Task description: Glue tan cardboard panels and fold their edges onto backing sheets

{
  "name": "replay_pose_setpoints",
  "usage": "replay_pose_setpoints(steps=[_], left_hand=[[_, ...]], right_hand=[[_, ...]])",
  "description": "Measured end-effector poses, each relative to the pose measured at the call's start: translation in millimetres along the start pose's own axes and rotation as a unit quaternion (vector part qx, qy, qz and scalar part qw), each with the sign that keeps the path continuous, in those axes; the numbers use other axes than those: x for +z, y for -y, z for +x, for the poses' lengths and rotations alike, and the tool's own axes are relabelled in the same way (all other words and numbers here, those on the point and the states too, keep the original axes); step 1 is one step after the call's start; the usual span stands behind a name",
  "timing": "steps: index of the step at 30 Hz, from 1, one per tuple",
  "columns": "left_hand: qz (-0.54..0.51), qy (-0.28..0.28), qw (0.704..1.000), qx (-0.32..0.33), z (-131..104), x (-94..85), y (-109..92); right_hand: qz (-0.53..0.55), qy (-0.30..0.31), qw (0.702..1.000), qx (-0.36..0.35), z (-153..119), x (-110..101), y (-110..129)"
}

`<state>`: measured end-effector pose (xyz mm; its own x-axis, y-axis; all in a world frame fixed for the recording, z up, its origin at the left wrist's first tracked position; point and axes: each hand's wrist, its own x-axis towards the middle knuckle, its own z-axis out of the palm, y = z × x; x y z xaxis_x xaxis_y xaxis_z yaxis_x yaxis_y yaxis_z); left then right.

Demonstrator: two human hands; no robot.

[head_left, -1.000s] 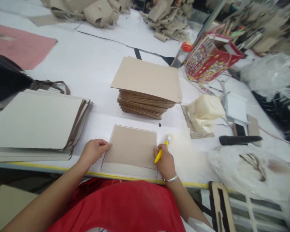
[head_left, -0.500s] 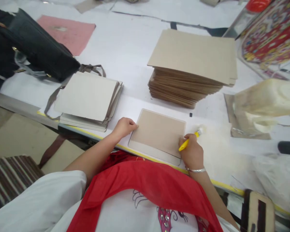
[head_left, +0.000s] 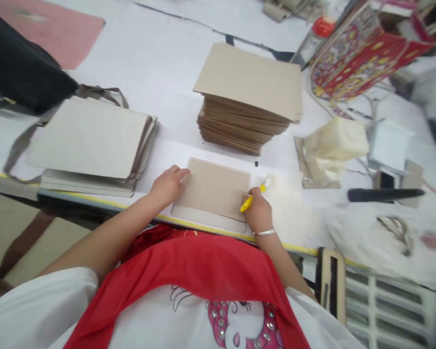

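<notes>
Near the surface's (head_left: 298, 228) edge, a beige panel (head_left: 214, 186) lies flat, its paler strip (head_left: 208, 217) toward me. At its right edge my right hand (head_left: 258, 212) closes round a yellow brush (head_left: 246, 204), long axis slanting, bristles away and rightward. My left hand (head_left: 168, 184), loosely curled, meets the left edge; pinching, I can't tell. Beyond stands a board stack (head_left: 240, 123).

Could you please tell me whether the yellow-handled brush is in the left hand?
No, the right hand holds the yellow-handled brush.
</notes>
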<state>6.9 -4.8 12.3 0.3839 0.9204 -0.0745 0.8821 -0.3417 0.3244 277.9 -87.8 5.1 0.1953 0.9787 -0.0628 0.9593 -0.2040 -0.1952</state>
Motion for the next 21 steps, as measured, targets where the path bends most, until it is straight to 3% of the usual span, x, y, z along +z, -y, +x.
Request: replay_pose_setpoints(steps=[3,5,8,11,13,15,18,21], left_hand=[[0.089,0.025,0.986,0.138,0,3.8,-5],[0.125,0.046,0.973,0.189,0,4.4,-9],[0.16,0.051,0.962,0.214,-3,2.6,-16],[0.179,0.036,0.962,0.203,-7,4.1,-27],[0.171,0.018,0.965,0.199,-9,10.0,-33],[0.149,-0.005,0.968,0.202,-9,19.2,-36],[0.109,-0.039,0.973,0.201,-7,33.6,-34],[0.066,-0.065,0.978,0.188,-9,43.6,-32]], right_hand=[[-0.056,0.046,0.997,-0.014,5,-9,0],[-0.09,0.064,0.994,-0.01,9,-15,0],[-0.119,0.058,0.991,0.015,11,-24,-4],[-0.098,0.014,0.995,0.004,5,-38,-10],[-0.022,-0.034,0.999,-0.021,1,-52,-12],[0.118,-0.074,0.99,-0.033,0,-66,-13],[0.357,-0.087,0.93,-0.007,13,-79,-5],[0.507,-0.016,0.861,0.035,39,-77,17]])
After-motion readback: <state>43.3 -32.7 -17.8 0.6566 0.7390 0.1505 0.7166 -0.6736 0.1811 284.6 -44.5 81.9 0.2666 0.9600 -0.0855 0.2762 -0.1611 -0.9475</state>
